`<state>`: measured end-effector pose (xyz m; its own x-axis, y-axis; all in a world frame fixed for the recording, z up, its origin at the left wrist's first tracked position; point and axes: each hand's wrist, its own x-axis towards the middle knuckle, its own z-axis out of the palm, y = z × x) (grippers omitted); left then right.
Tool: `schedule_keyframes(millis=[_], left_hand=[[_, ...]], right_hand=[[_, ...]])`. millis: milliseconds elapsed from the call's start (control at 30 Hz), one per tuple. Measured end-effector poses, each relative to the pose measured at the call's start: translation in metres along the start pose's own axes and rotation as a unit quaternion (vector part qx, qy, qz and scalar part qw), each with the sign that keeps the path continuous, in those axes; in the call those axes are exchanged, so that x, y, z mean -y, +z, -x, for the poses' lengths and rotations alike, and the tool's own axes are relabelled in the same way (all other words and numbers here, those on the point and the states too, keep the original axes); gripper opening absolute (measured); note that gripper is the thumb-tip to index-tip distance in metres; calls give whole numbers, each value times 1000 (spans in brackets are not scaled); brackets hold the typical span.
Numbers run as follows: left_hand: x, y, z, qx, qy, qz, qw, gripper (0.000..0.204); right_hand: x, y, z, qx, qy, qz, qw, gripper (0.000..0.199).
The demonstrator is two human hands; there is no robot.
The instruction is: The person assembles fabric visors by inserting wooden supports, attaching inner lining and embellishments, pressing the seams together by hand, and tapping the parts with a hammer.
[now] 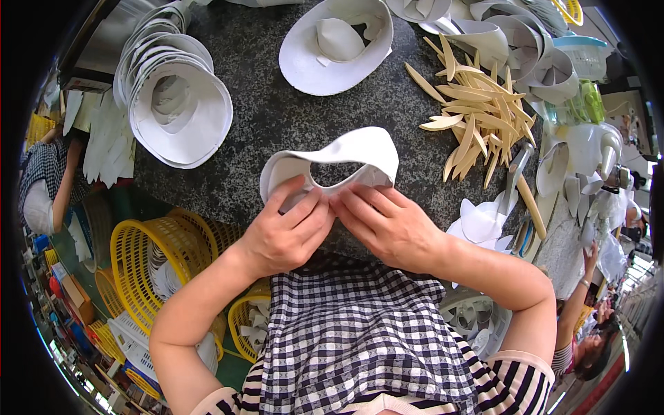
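Note:
Both my hands hold a white curved sheet piece (360, 153) bent into a loop above the dark speckled table (277, 117). My left hand (287, 232) pinches its near left edge with thumb and fingers. My right hand (387, 221) grips the near edge right beside it, so the fingertips of the two hands almost touch. The loop's open middle shows the table through it.
A stack of white curved pieces (176, 97) lies at the left, another (335, 45) at the top. A pile of pale wooden sticks (477, 117) and a tool with a wooden handle (522, 190) lie at the right. Yellow baskets (155, 256) stand below left. Other people work at both sides.

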<state>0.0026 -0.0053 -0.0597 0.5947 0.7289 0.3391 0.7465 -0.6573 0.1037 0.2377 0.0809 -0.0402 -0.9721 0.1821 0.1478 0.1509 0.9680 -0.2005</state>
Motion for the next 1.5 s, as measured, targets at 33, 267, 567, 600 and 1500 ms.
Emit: schedule_keyframes(millis=[33, 267, 567, 600, 1500], left_hand=[[2, 0, 3, -8, 0, -7, 1000, 33], [14, -18, -11, -7, -82, -30, 996, 31], [-3, -22, -24, 2, -140, 193, 971, 24], [1, -22, -25, 7, -125, 195, 973, 22], [-42, -2, 22, 28, 18, 21, 999, 38]], right_hand=[[1, 0, 3, 11, -12, -4, 1000, 48], [-16, -9, -10, 13, 10, 44, 999, 29], [2, -25, 7, -38, 74, -3, 997, 31], [10, -20, 4, -78, 117, -77, 987, 32], [21, 2, 59, 6, 48, -23, 999, 45]])
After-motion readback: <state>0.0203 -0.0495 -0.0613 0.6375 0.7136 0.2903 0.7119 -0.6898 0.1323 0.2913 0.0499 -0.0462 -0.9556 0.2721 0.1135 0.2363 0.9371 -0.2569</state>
